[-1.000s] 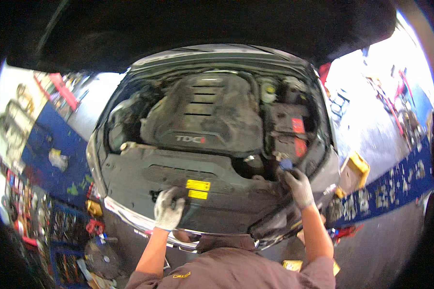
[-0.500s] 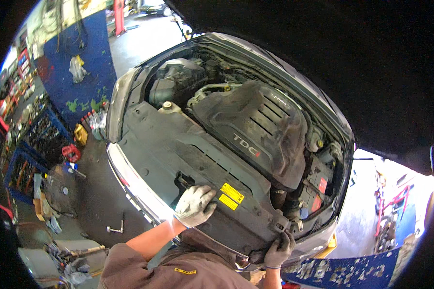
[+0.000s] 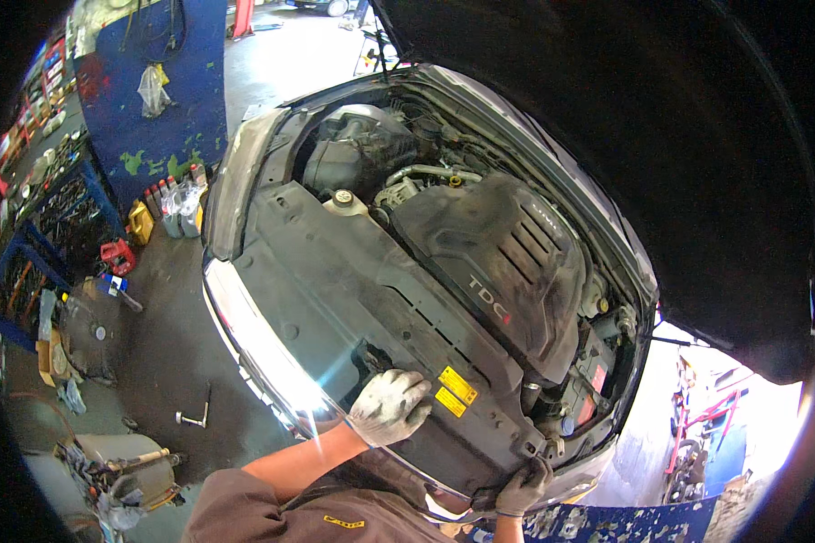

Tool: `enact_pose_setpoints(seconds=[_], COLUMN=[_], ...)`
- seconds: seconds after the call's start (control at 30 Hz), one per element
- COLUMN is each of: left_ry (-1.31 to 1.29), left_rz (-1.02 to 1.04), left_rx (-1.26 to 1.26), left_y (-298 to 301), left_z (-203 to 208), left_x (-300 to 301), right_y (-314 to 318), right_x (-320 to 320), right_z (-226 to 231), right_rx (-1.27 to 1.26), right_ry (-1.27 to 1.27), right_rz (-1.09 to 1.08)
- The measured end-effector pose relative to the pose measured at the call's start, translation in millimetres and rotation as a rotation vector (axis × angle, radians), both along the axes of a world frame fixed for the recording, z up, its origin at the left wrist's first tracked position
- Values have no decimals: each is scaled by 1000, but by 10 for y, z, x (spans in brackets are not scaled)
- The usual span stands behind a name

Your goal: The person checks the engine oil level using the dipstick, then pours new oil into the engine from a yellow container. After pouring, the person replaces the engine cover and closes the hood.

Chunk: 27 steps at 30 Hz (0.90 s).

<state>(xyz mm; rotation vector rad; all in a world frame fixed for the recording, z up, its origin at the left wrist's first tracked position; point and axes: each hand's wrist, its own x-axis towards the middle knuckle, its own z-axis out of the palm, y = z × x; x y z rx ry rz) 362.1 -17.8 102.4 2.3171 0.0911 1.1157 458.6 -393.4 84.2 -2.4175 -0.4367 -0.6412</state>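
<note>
A black plastic cover panel point(image 3: 321, 290) spans the front of a car's engine bay. My left hand point(image 3: 391, 409), in a pale, dirt-stained glove, lies on it with curled fingers, just below the latch opening point(image 3: 369, 356) and left of two yellow labels point(image 3: 456, 391). What those fingers hold, if anything, is hidden. At the panel's right front end, my gloved right hand point(image 3: 523, 489) has its fingers closed over the edge. Behind the panel sits a large dark engine cover point(image 3: 493, 262). A capped filler neck point(image 3: 342, 197) stands at the panel's far left.
The raised bonnet point(image 3: 625, 136) hangs over the bay's far right side. On the floor at left lie a wrench-like tool point(image 3: 193, 418) and a red container point(image 3: 118, 257), with a yellow jug point(image 3: 141, 222) beside bottles. A blue partition point(image 3: 163, 109) and a tool rack point(image 3: 54, 217) stand beyond.
The view has shifted a little, so the engine bay appears further right. Both hands keep nearly the same places on the cover panel.
</note>
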Motion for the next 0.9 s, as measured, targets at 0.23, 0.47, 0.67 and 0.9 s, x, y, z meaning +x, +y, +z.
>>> enact_pose_setpoints(seconds=[0.23,0.47,0.67,0.9], left_ry=[-33,-12,-3,111], left_rz=[-30,-42,-26,-54], left_rx=[1,50,73,48], left_y=[16,11,-25,-13], left_z=[6,18,19,78], left_x=[38,104,113,72], right_y=[-32,-2,-32,23], right_x=[13,16,8,-3], right_z=[-21,34,36,67], right_rx=[-43,-33,-27,38], right_ry=[8,-31,-23,17], right_rz=[-58,-37,-32,-48])
